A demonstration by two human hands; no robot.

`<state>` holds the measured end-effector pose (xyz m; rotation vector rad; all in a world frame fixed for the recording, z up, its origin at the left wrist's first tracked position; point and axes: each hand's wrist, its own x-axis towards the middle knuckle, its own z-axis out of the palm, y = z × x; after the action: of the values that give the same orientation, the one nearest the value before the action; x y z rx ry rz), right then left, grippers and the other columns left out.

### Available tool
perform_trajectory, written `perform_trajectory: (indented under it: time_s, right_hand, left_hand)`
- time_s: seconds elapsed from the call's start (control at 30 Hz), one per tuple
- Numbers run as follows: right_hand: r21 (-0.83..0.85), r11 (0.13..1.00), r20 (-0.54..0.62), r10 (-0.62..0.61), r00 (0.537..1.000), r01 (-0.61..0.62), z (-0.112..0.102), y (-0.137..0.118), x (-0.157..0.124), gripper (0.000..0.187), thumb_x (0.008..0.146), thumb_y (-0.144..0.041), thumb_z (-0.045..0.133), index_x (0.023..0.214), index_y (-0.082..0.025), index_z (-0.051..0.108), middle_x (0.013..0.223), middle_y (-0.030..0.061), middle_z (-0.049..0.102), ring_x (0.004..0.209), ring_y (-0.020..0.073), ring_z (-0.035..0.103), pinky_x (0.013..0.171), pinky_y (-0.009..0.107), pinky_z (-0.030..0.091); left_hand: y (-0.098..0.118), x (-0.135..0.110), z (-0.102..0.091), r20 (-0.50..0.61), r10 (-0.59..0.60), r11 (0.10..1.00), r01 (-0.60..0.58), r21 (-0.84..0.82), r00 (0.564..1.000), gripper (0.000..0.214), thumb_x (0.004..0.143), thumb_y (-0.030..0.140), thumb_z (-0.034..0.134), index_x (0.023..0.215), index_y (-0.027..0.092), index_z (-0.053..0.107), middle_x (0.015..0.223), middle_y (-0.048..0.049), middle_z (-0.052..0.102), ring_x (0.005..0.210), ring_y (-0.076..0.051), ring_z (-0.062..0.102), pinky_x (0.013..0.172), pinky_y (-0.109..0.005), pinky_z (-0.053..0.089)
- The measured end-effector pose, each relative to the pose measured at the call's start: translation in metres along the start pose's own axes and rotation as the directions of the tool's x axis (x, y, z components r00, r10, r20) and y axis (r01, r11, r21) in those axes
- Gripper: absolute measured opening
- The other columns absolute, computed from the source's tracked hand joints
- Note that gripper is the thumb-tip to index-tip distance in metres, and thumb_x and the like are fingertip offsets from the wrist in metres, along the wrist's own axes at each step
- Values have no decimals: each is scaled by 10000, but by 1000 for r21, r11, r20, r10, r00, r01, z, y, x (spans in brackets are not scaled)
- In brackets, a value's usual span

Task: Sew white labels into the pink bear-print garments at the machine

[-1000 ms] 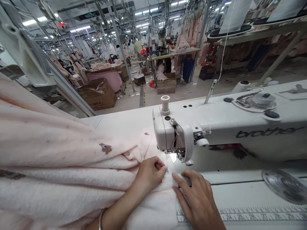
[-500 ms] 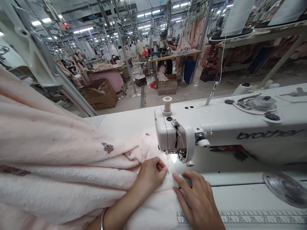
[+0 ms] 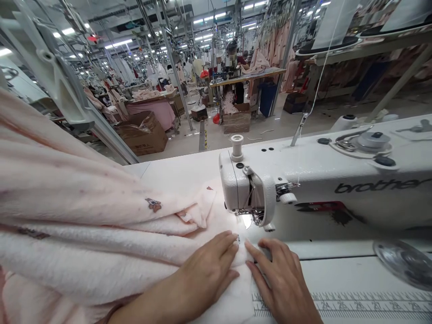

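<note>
Pale pink fleece fabric (image 3: 101, 180) with small printed bears lies in folds across the left side and runs under the sewing machine head (image 3: 245, 180). My left hand (image 3: 211, 265) lies palm down on the fabric, fingers stretched toward the presser foot, just short of the lit needle area. Beside it, my right hand (image 3: 280, 274) touches the fabric's right edge with index fingertip and thumb tip, which are apart. Its other fingers bend over the white machine bed. A small printed mark (image 3: 238, 239) shows on the cloth between the hands. The cloth under my left palm is hidden.
Red-handled thread snips (image 3: 320, 206) lie beneath the machine arm. A clear round plastic piece (image 3: 403, 263) sits at the right, and a printed ruler scale (image 3: 364, 303) runs along the front. Thread cones (image 3: 334, 27) stand behind. Cardboard boxes (image 3: 145, 135) and other workstations fill the background.
My left hand has gone from bent, pinched-looking fingers to lying flat on the fabric, its forearm lower. My right hand stays at the edge almost unmoved. The view has shifted slightly.
</note>
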<state>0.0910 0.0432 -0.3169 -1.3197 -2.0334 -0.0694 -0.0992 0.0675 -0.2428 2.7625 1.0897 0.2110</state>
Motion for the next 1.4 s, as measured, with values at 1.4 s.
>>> perform_trajectory:
  time_s: [1.4]
  right_hand:
    - [-152, 984, 117, -73, 990, 90, 9, 15, 34, 323, 952, -201, 320, 1078, -202, 617, 912, 87, 618, 878, 245, 551, 711, 359, 425]
  left_hand:
    - [-37, 6, 15, 80, 109, 994, -109, -7, 991, 488, 885, 296, 501, 1323, 102, 413, 1405, -184, 390, 1342, -286, 319, 1085, -430, 360]
